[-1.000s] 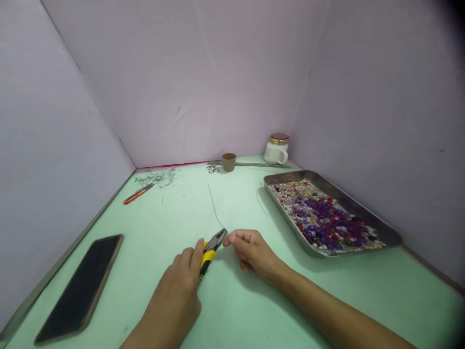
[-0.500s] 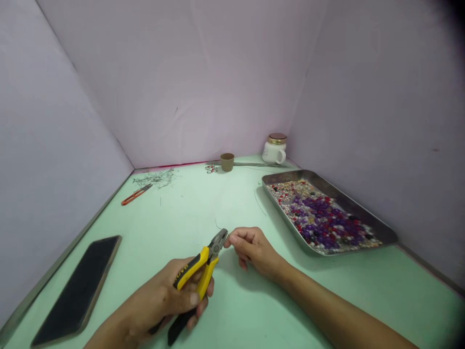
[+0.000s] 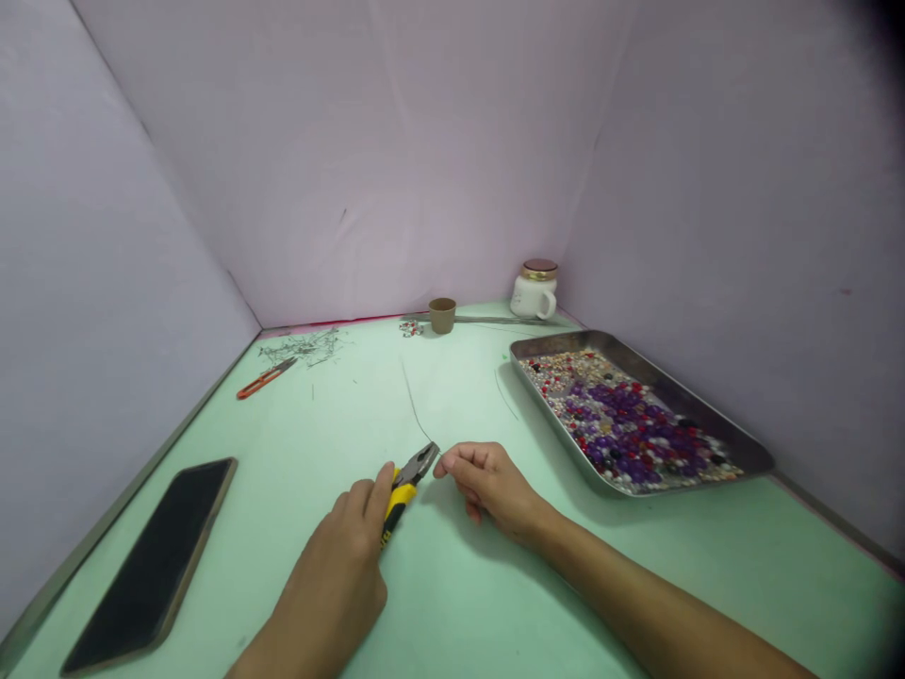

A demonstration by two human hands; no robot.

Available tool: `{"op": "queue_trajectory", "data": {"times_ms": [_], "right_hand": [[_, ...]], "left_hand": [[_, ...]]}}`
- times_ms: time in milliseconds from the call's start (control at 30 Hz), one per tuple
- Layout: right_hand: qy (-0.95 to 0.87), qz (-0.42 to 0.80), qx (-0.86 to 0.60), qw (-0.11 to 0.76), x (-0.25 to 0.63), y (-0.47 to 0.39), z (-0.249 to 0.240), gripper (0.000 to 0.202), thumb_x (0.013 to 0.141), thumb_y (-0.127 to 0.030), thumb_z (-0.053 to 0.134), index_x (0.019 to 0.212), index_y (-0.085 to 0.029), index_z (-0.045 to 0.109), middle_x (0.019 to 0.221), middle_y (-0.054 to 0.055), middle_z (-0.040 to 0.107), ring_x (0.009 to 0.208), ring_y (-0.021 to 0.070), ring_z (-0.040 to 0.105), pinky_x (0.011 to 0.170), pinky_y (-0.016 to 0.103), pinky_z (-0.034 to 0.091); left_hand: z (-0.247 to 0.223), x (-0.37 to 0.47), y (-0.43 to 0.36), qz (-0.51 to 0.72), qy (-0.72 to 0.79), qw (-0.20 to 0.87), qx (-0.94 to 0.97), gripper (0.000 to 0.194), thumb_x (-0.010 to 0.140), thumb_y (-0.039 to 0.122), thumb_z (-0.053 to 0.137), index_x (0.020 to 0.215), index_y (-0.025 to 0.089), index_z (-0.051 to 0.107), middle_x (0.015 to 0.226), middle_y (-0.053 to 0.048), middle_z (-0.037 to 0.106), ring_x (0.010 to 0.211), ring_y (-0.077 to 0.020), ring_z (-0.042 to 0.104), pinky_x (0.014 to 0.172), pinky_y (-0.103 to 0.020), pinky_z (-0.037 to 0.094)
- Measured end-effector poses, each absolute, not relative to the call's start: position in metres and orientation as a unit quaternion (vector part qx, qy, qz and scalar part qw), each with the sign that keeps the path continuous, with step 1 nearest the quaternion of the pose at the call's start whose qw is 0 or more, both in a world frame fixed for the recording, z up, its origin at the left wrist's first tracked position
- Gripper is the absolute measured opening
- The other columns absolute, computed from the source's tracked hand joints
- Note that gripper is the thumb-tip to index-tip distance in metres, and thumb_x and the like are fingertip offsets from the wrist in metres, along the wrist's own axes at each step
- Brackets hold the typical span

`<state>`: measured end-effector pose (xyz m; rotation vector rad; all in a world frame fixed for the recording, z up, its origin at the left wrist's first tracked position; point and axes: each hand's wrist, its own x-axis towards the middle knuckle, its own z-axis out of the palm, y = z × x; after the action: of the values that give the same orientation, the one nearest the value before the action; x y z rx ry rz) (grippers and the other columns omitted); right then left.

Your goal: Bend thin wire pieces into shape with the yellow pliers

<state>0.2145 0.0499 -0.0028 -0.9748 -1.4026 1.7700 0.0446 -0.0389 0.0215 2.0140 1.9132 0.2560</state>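
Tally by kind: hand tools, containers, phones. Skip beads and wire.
Hand tools: 2 (pliers, orange-handled snips)
Containers: 3 (metal tray, brown cup, lidded white mug)
Phones: 1 (dark-screened phone)
Total: 6

Over the table (image 3: 353,415), a hand could pass between the phone (image 3: 152,566) at the left edge and the pliers (image 3: 417,464), or between the right hand (image 3: 491,486) and the metal tray (image 3: 682,401) near the right edge. Midway, a thin wire (image 3: 411,398) sticks out toward the far edge, where a cup (image 3: 442,318) and lidded mug (image 3: 534,296) stand. Snips (image 3: 263,381) and clippings (image 3: 304,346) clutter the far left corner; walls (image 3: 396,170) bound three sides.
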Motion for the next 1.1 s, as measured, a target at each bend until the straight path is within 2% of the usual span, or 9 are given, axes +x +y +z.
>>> {"op": "queue_trajectory", "data": {"times_ms": [100, 200, 300, 400, 533, 667, 800, 967, 1100], "right_hand": [[-0.558, 0.671, -0.356, 0.335, 0.217, 0.051, -0.005, 0.027, 0.073, -0.038, 0.054, 0.073, -0.012, 0.061, 0.039, -0.010, 0.028, 0.033, 0.0041, 0.027, 0.031, 0.017, 0.034], [-0.545, 0.697, -0.301, 0.356, 0.218, 0.051, -0.006, 0.026, 0.074, -0.038, 0.055, 0.077, -0.012, 0.061, 0.041, -0.010, 0.028, 0.036, 0.0039, 0.025, 0.032, 0.017, 0.036], [-0.524, 0.720, -0.263, 0.370, 0.219, 0.051, -0.006, 0.025, 0.074, -0.037, 0.057, 0.076, -0.013, 0.060, 0.041, -0.010, 0.028, 0.036, 0.0040, 0.024, 0.032, 0.016, 0.035], [-0.520, 0.721, -0.266, 0.374, 0.218, 0.050, -0.005, 0.025, 0.074, -0.037, 0.057, 0.074, -0.013, 0.060, 0.040, -0.010, 0.028, 0.036, 0.0040, 0.023, 0.031, 0.016, 0.035], [-0.518, 0.704, -0.317, 0.368, 0.217, 0.048, -0.001, 0.026, 0.071, -0.038, 0.058, 0.071, -0.012, 0.059, 0.039, -0.010, 0.029, 0.035, 0.0040, 0.024, 0.030, 0.016, 0.033], [-0.502, 0.696, -0.368, 0.357, 0.215, 0.047, 0.002, 0.023, 0.069, -0.036, 0.058, 0.067, -0.013, 0.058, 0.038, -0.011, 0.028, 0.034, 0.0037, 0.022, 0.029, 0.016, 0.030], [-0.495, 0.693, -0.384, 0.357, 0.213, 0.047, 0.003, 0.020, 0.068, -0.033, 0.057, 0.066, -0.013, 0.058, 0.038, -0.011, 0.028, 0.035, 0.0038, 0.022, 0.029, 0.016, 0.029], [-0.505, 0.684, -0.383, 0.360, 0.213, 0.048, 0.002, 0.024, 0.068, -0.036, 0.058, 0.067, -0.013, 0.058, 0.038, -0.011, 0.026, 0.035, 0.0041, 0.022, 0.029, 0.016, 0.030], [-0.522, 0.689, -0.353, 0.358, 0.215, 0.048, -0.001, 0.025, 0.071, -0.037, 0.057, 0.074, -0.012, 0.060, 0.039, -0.011, 0.027, 0.035, 0.0040, 0.023, 0.030, 0.016, 0.032]], "left_hand": [[0.044, 0.045, -0.039, 0.178, 0.615, 0.349, 0.684, 0.047, 0.070, 0.002, 0.039, 0.113, 0.021, 0.044, 0.087, -0.002, 0.051, 0.080, -0.0167, 0.047, 0.074, -0.027, 0.038], [0.058, 0.042, -0.038, 0.212, 0.554, 0.540, 0.597, 0.013, 0.070, 0.015, 0.048, 0.082, 0.018, 0.050, 0.062, 0.004, 0.045, 0.056, -0.0108, 0.042, 0.053, -0.021, 0.035], [0.059, 0.038, -0.036, 0.247, 0.464, 0.683, 0.506, 0.017, 0.067, 0.025, 0.055, 0.080, 0.016, 0.050, 0.060, 0.002, 0.049, 0.049, -0.0095, 0.042, 0.047, -0.021, 0.033], [0.058, 0.038, -0.033, 0.278, 0.420, 0.735, 0.453, 0.020, 0.065, 0.028, 0.057, 0.080, 0.016, 0.050, 0.071, -0.002, 0.051, 0.053, -0.0104, 0.044, 0.047, -0.022, 0.035], [0.058, 0.041, -0.032, 0.226, 0.535, 0.584, 0.567, 0.013, 0.069, 0.018, 0.051, 0.082, 0.017, 0.052, 0.063, 0.002, 0.050, 0.055, -0.0118, 0.045, 0.053, -0.022, 0.037], [0.043, 0.043, -0.036, 0.187, 0.622, 0.332, 0.684, 0.053, 0.068, 0.004, 0.040, 0.118, 0.022, 0.042, 0.097, -0.005, 0.054, 0.093, -0.0214, 0.050, 0.083, -0.028, 0.037], [0.022, 0.041, -0.039, 0.110, 0.669, 0.191, 0.709, 0.080, 0.060, -0.007, 0.032, 0.133, 0.023, 0.024, 0.111, -0.009, 0.048, 0.099, -0.0223, 0.049, 0.081, -0.029, 0.038], [0.021, 0.042, -0.041, 0.105, 0.674, 0.166, 0.713, 0.081, 0.060, -0.009, 0.031, 0.135, 0.020, 0.020, 0.113, -0.011, 0.046, 0.097, -0.0231, 0.047, 0.078, -0.031, 0.039], [0.040, 0.044, -0.038, 0.196, 0.612, 0.349, 0.682, 0.047, 0.068, 0.003, 0.039, 0.111, 0.020, 0.045, 0.090, -0.003, 0.052, 0.082, -0.0171, 0.049, 0.075, -0.026, 0.039]]}}
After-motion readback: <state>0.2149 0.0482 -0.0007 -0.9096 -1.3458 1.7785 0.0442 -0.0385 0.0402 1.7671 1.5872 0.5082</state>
